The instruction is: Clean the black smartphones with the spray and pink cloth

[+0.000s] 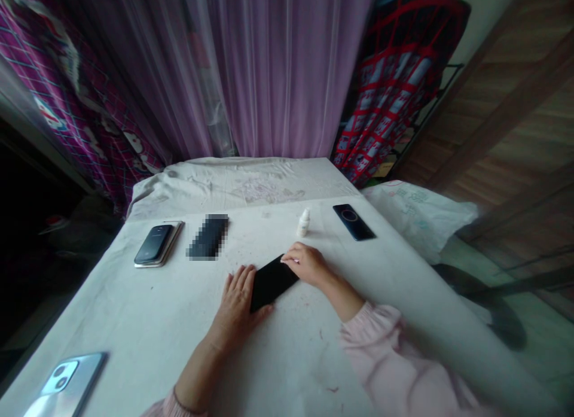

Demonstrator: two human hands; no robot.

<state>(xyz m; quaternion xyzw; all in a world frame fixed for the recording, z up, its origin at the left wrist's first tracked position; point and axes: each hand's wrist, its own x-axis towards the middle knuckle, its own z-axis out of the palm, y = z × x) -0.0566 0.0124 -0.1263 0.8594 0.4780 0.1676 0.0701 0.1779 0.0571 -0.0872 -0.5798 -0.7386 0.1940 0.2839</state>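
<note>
A black phone (272, 282) lies flat and slanted on the white cloth, its dark face up. My left hand (238, 303) grips its near left end, the fingers along one edge and the thumb along the lower one. At the far right end, my right hand (307, 264) is closed in a pinch over the phone's corner. Something small and pale shows at those fingertips, too small to name. Just beyond the right hand, a small white bottle (304, 223) stands upright.
Two stacked phones (155, 244) and a blurred-out dark object (208, 237) lie at the left. A dark phone with a ring mark (354, 222) rests at the right. Near the front left corner is a silver-blue phone (67, 386). A white plastic bag (417, 213) hangs beside the table's right edge.
</note>
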